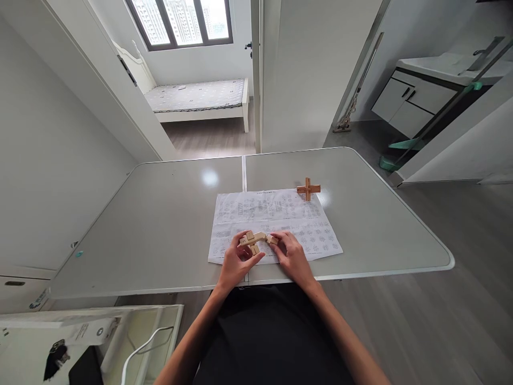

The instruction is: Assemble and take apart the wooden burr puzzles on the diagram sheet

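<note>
Both hands close on pale wooden blocks at the lower centre of the frame
Nearest, at bottom centre, is a black garment (276, 337); just above it, the left hand (235, 263) is clamped, thumb and fingers, on a cluster of wooden blocks (249, 240), while the right hand (295, 256) pinches a small wooden block (273, 240) at the cluster's right end, though whether the two are joined I cannot tell. Beneath them a printed sheet (276, 211) lies on the grey worktop (172, 224), with a brown wooden cross (308, 189) at its upper right corner. Farther off, toward the upper left, stands a bed (200, 96) below a window (182, 21)
</note>
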A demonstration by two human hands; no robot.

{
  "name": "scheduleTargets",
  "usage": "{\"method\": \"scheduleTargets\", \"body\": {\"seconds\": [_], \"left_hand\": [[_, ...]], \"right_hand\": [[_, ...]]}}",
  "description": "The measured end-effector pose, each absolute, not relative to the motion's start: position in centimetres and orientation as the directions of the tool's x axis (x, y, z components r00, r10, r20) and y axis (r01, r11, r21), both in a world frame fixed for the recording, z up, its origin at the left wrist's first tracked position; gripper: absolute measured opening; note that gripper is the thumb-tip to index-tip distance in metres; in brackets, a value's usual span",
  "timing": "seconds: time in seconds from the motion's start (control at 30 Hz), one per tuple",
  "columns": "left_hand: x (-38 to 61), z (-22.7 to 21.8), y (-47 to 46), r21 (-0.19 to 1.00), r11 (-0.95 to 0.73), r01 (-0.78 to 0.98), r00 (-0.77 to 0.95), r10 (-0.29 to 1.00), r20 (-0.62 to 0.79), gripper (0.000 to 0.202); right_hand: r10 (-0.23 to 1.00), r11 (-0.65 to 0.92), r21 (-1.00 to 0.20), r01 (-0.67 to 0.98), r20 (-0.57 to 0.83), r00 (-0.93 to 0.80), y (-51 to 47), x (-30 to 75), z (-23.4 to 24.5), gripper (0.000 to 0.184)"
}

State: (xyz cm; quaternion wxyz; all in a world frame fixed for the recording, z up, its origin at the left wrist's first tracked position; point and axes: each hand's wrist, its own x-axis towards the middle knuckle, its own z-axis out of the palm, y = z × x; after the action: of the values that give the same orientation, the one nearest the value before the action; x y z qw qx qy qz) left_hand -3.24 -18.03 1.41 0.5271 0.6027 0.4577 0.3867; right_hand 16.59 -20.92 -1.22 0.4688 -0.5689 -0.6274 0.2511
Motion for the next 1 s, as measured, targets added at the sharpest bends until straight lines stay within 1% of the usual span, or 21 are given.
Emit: {"method": "scheduleTargets", "body": {"seconds": [0.07, 0.2, 0.3, 0.57, 0.77, 1.0], "left_hand": [[-3.2, 1.4, -18.0, 0.986, -0.036, 0.162, 0.264, 0.964, -0.009, 0.067], [-3.1, 1.3, -18.0, 0.973, -0.063, 0.220, 0.233, 0.972, 0.010, 0.070], [-3.0, 1.1, -18.0, 0.950, -0.116, 0.290, 0.223, 0.973, 0.051, 0.069], [-3.0, 0.9, -18.0, 0.859, -0.331, 0.392, 0.328, 0.922, 0.206, 0.056], [-3.0, 0.9, -18.1, 0.817, -0.391, 0.425, 0.384, 0.895, 0.228, 0.054], [-3.0, 0.7, -18.2, 0.786, -0.448, 0.426, 0.430, 0.865, 0.260, 0.053]], "right_hand": [[0.951, 0.212, -0.868, 0.450, 0.290, 0.110, -21.0, 16.6, -1.1, 0.022], [0.953, 0.184, -0.906, 0.381, 0.259, 0.157, -21.1, 16.6, -1.0, 0.027], [0.955, 0.164, -0.931, 0.326, 0.232, 0.182, -21.2, 16.5, -0.6, 0.031], [0.970, 0.143, -0.969, 0.204, 0.178, 0.167, -21.6, 16.4, 0.5, 0.033], [0.973, 0.153, -0.977, 0.148, 0.176, 0.153, -21.6, 16.4, 0.3, 0.035], [0.969, 0.170, -0.974, 0.148, 0.192, 0.155, -21.6, 16.4, 0.5, 0.033]]}}
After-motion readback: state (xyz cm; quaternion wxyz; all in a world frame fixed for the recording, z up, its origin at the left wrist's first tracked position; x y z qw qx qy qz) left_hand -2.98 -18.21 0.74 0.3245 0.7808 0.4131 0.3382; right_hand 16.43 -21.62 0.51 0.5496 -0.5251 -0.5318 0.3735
